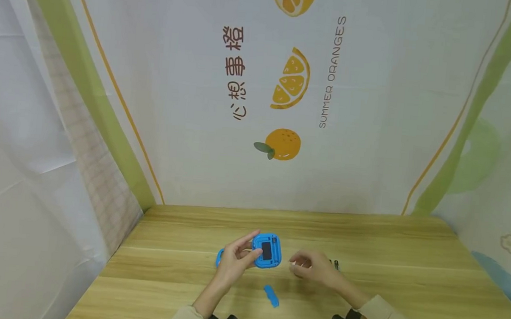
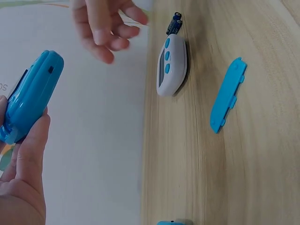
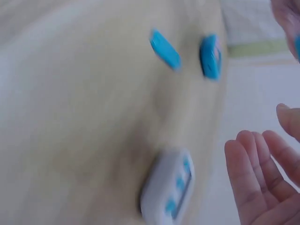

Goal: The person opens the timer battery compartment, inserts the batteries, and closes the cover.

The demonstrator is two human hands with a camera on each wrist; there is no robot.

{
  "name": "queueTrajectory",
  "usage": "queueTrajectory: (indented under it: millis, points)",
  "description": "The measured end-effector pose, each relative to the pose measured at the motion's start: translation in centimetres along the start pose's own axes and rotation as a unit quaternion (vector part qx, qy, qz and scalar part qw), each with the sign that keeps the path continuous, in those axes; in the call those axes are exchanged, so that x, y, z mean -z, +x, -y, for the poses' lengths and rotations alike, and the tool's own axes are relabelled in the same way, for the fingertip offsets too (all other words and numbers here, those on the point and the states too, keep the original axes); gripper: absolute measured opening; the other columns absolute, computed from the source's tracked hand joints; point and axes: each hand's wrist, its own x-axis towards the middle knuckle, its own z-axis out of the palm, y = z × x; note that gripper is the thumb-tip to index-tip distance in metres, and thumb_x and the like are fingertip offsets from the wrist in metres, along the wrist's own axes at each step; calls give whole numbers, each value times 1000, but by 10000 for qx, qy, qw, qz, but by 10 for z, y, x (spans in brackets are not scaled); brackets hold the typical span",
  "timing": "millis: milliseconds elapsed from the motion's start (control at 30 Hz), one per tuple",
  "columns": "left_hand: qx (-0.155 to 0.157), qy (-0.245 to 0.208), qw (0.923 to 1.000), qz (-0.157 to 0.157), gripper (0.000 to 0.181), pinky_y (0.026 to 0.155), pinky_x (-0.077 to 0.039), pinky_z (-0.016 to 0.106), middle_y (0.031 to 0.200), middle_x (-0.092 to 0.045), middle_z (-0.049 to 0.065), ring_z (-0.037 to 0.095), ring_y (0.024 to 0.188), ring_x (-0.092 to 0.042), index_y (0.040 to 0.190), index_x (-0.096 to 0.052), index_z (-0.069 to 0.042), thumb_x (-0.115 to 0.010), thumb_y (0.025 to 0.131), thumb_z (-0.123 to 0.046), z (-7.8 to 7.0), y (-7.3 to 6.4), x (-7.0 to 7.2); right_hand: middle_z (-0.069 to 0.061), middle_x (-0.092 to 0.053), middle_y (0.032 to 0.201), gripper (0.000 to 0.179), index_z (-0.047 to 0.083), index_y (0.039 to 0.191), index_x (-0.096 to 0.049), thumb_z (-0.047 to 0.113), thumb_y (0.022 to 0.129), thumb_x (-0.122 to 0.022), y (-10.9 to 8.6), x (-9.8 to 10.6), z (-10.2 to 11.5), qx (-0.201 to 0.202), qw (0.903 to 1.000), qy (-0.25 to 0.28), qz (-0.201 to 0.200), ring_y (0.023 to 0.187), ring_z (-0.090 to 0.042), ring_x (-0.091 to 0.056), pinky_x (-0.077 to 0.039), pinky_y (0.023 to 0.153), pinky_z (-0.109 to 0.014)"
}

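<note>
My left hand point(image 1: 233, 264) grips a small blue square electronic device point(image 1: 273, 262) above the table. In the head view its back shows, with a dark rectangular patch and a long recess along one side. My right hand point(image 2: 110, 26) holds nothing; its fingers are loosely bent and apart, to the right of the device. Near it on the table lies a white device with blue buttons point(image 2: 174, 70), mostly hidden behind the right hand in the head view. A blue strip-shaped cover with small tabs point(image 1: 271, 296) lies on the table, nearer to me than both hands.
Small dark batteries point(image 1: 336, 265) lie on the wooden table point(image 1: 160, 282) just beyond the right hand. Another blue object point(image 3: 211, 56) lies at the left, partly behind the left hand in the head view. A printed cloth point(image 1: 353, 177) hangs along the table's back edge.
</note>
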Motion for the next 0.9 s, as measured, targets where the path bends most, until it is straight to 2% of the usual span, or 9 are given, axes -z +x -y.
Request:
queueTrajectory:
  millis: [133,200,300,400,533,633,900]
  points:
    - [98,-20,9999,27,48,69,-53,33,101,-58,18,20,82,-61,131,-41,-2,-57,87,-11,-4,-1,-1,-7,-58,87,29,-6,103,-58,17,86,-58,-8,26,-11,-289,9992,273,-37,70,-17,-56,-52,55,-28]
    - [147,-18,9999,43,47,70,-53,34,101,-57,19,23,83,-61,131,-41,0,-56,87,-9,-10,-3,-3,-7,-57,88,30,-5,104,-58,19,87,-58,-13,37,-19,-403,9989,220,-129,72,-18,-56,-52,57,-30]
    - [192,90,9998,52,46,71,-53,35,100,-57,20,25,84,-60,130,-40,2,-56,87,-6,-19,-5,-5,-7,-58,88,30,-4,105,-58,20,86,-58,-20,50,-33,-590,9978,68,-301,74,-16,-55,-51,60,-28]
    - [186,143,9997,52,46,71,-52,37,100,-57,20,21,82,-60,130,-41,2,-55,87,-6,-23,-6,-6,-7,-58,87,29,-5,103,-58,18,85,-59,-28,57,-49,-788,9958,-40,-459,74,-16,-54,-48,60,-25]
    - [121,111,9998,68,47,69,-53,34,100,-57,18,13,77,-60,131,-41,0,-57,87,-9,-12,-3,-5,-9,-56,86,31,-8,104,-56,12,82,-62,-38,60,-67,-1168,9918,130,-492,75,-19,-53,-48,58,-25]
    - [100,131,9998,71,49,67,-53,30,100,-58,16,11,77,-60,132,-41,-4,-58,86,-13,-3,-1,-3,-10,-55,86,37,-10,107,-53,11,79,-66,-44,60,-74,-1252,9909,208,-451,76,-19,-52,-48,57,-25]
    - [123,199,9997,91,49,72,-52,37,102,-56,14,13,80,-60,131,-43,-9,-59,86,-18,3,1,-3,-9,-53,81,51,-12,112,-48,11,73,-72,-49,59,-82,-1075,9934,277,-286,74,-17,-50,-46,59,-22]
